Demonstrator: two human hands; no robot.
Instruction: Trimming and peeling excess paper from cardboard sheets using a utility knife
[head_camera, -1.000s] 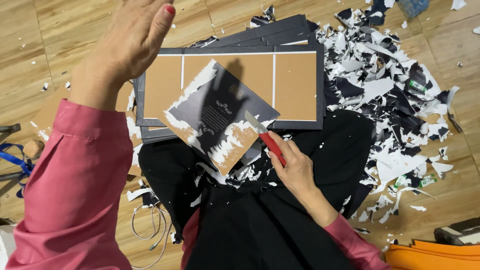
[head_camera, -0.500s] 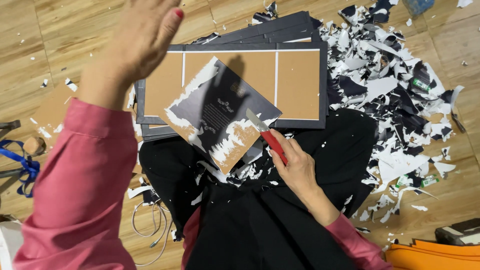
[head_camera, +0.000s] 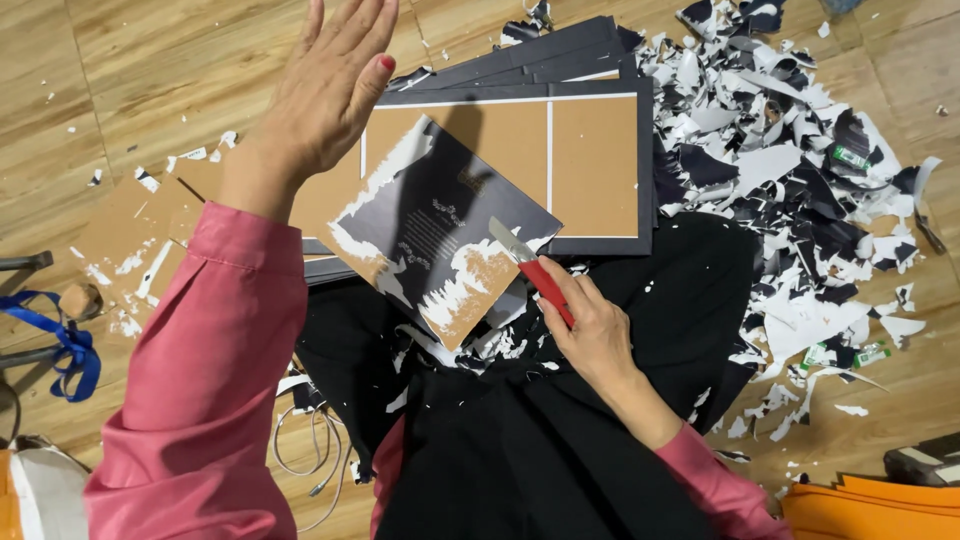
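Cardboard panel (head_camera: 440, 250), dark printed skin half stripped to bare brown, lies tilted across the lap, its long axis slanting from upper left down to lower right. Right hand (head_camera: 597, 330) sits at the panel's right edge, fingers clamped round a red-handled scraper (head_camera: 532, 268) whose blade rests flat on the panel's near corner, pointing up and left along the surface. Left hand (head_camera: 325, 90) is lifted clear above the panel's upper left, fingers spread, gripping nothing (so the right is plainly the nearer). Beyond the panel lies a stack of dark boards (head_camera: 590, 150); right of it, heaped paper scraps (head_camera: 800, 200).
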